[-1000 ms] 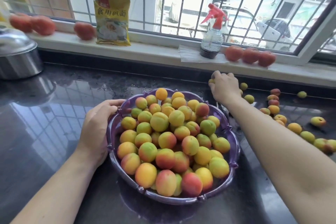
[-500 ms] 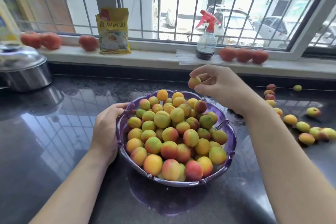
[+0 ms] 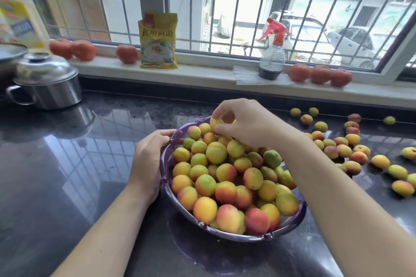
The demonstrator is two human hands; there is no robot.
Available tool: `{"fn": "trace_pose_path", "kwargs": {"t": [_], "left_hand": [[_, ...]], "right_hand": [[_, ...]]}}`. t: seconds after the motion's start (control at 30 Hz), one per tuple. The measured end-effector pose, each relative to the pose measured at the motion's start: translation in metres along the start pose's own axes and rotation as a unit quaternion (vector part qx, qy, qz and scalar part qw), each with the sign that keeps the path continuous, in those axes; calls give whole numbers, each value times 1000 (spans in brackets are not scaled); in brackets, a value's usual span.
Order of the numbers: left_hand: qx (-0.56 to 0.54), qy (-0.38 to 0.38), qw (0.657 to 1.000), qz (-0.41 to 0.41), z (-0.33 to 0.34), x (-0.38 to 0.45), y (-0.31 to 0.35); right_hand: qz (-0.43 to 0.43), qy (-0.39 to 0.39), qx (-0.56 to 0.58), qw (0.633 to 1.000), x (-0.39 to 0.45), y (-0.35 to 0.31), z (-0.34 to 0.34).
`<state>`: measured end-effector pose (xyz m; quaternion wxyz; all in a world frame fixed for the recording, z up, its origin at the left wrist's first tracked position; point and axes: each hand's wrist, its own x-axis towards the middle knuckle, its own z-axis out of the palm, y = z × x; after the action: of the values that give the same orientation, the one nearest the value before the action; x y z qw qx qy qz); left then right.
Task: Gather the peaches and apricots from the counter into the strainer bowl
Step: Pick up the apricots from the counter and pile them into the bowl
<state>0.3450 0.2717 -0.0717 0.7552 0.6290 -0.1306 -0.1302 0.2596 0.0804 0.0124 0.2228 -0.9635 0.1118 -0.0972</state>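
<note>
A purple strainer bowl (image 3: 165, 189) stands on the dark counter, heaped with yellow, orange and red fruit. My left hand (image 3: 147, 161) grips its left rim. Over the far side of the heap, my right hand (image 3: 242, 122) pinches a small yellow apricot (image 3: 215, 123) between thumb and fingers, down at the level of the pile. Several more loose peaches and apricots (image 3: 344, 149) lie scattered on the counter to the right of the bowl.
A steel pot with lid (image 3: 48, 81) sits at the back left. The windowsill holds tomatoes (image 3: 319, 74), a yellow packet (image 3: 158, 40) and a spray bottle (image 3: 272, 56). The glossy counter (image 3: 67, 164) stretches left of the bowl.
My right hand picked an apricot from the counter behind the bowl, carried it left and lowered it onto the far side of the heap. My left hand kept its hold on the rim.
</note>
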Motion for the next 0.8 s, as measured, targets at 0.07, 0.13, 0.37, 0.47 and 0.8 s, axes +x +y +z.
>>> {"fn": "trace_pose_path", "kwargs": {"t": [0.07, 0.13, 0.37, 0.47, 0.8], "left_hand": [[8, -3, 1000, 5, 0, 0, 1], [5, -6, 1000, 0, 0, -1, 1], [13, -5, 1000, 7, -1, -1, 0], [33, -9, 999, 24, -1, -2, 0], [-9, -1, 1000, 0, -2, 4, -6]], "right_hand": [[8, -7, -20, 1000, 4, -3, 1], [24, -21, -33, 999, 7, -7, 0], [63, -20, -67, 996, 9, -12, -5], [61, -16, -65, 996, 8, -12, 4], [183, 248, 41, 951, -2, 98, -41]]}}
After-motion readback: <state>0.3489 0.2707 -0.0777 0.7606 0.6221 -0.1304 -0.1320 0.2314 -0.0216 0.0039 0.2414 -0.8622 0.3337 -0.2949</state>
